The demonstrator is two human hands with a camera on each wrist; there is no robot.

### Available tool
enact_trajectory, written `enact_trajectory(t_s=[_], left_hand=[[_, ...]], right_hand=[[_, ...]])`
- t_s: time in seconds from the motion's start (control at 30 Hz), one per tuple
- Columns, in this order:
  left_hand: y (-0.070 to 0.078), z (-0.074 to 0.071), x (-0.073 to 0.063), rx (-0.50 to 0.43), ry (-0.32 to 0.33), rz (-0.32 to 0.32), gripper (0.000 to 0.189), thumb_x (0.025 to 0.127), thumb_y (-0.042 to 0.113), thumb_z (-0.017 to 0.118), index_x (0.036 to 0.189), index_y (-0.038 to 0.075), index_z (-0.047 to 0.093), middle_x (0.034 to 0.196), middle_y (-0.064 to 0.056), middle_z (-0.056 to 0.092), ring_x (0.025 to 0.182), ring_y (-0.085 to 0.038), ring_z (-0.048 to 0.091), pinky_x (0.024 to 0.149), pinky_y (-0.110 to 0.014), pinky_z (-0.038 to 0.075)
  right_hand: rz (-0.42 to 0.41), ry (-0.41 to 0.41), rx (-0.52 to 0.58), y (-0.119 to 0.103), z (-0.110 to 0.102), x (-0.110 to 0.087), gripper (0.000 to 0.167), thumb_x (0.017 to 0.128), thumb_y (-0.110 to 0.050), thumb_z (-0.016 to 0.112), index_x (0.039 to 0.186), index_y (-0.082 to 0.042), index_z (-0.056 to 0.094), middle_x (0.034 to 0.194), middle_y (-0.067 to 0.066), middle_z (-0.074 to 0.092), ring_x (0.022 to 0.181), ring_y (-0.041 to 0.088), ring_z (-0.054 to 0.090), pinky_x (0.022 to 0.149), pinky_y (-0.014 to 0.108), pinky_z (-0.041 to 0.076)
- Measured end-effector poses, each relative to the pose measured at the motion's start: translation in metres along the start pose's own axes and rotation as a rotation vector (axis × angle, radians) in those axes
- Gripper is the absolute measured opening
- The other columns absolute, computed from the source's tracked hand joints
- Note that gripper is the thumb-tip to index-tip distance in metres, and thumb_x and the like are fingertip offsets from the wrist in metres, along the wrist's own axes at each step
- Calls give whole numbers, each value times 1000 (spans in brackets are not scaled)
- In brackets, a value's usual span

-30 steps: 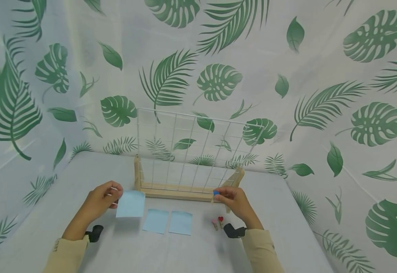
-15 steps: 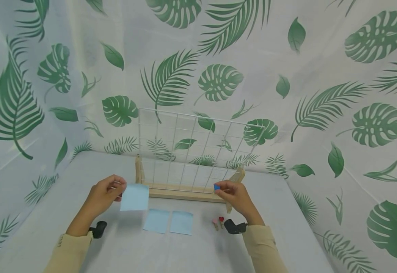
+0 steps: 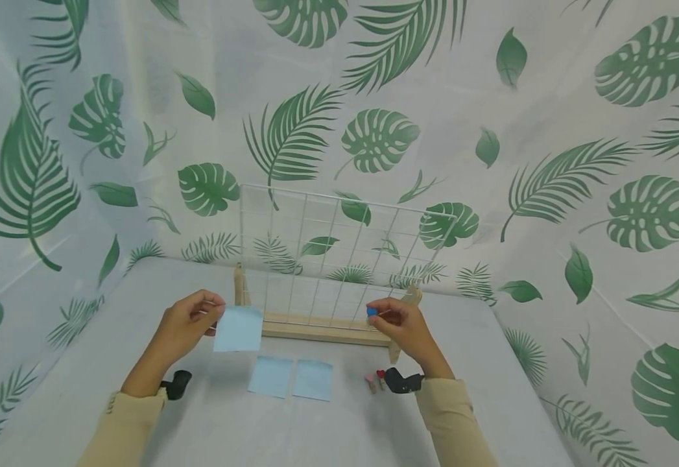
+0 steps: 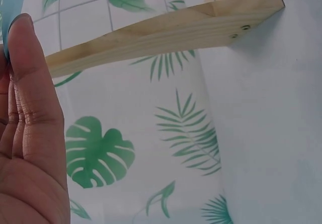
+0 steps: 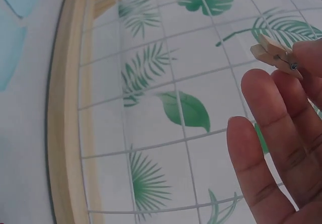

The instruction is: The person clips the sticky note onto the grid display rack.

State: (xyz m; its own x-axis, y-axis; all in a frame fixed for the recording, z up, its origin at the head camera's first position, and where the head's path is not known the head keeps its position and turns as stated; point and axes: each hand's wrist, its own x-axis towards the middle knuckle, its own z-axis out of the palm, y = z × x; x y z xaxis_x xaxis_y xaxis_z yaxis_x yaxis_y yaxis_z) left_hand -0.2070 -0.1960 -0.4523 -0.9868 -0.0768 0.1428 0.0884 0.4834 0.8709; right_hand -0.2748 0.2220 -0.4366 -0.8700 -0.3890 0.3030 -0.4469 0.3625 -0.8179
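Note:
My left hand (image 3: 190, 324) pinches the edge of a light blue paper square (image 3: 238, 329), held above the table in front of the wire grid's left part. In the left wrist view only a strip of that paper shows beside the thumb (image 4: 30, 68). My right hand (image 3: 400, 322) pinches a small wooden clothespin (image 5: 274, 55) between thumb and finger, near the grid's lower right. A blue decoration (image 3: 371, 312) on the clothespin shows in the head view. The white wire grid (image 5: 187, 139) stands upright in a wooden base (image 3: 321, 333), apart from the paper.
Two more light blue paper squares, a left one (image 3: 272, 376) and a right one (image 3: 312, 380), lie side by side on the white table. To their right lie a pink-topped clothespin (image 3: 371, 383) and a red heart clothespin (image 3: 381, 374). A leaf-patterned curtain (image 3: 526, 207) hangs behind.
My left hand has moved up and to the right with the paper square, closer to the grid. The right hand has risen slightly with the clothespin.

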Motion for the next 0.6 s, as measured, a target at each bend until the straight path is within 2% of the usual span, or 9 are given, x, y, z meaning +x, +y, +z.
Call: enact_trajectory(t_s=[0.13, 0.27, 0.6], left_hand=[[5, 2, 1, -7, 1, 16, 18, 109, 11, 66, 121, -2, 66, 111, -20, 75, 86, -24, 74, 75, -29, 66], [8, 3, 2, -17, 1, 52, 17, 109, 12, 67, 120, -2, 67, 111, -18, 75, 87, -23, 74, 76, -31, 67], [13, 5, 9, -31, 30, 102, 18, 108, 11, 68, 121, -3, 70, 107, -17, 77, 94, -30, 75, 77, -31, 67]], right_hand=[[9, 0, 22, -3, -1, 2, 24, 98, 1, 76, 120, 9, 72, 105, 20, 76, 91, 25, 78, 83, 22, 62], [3, -6, 35, -6, 0, 5, 21, 99, 0, 76, 118, 8, 73, 108, 21, 76, 91, 16, 77, 84, 23, 62], [-43, -31, 76, -10, 1, 14, 21, 99, 5, 74, 119, 10, 73, 112, 26, 74, 92, 17, 78, 86, 23, 62]])
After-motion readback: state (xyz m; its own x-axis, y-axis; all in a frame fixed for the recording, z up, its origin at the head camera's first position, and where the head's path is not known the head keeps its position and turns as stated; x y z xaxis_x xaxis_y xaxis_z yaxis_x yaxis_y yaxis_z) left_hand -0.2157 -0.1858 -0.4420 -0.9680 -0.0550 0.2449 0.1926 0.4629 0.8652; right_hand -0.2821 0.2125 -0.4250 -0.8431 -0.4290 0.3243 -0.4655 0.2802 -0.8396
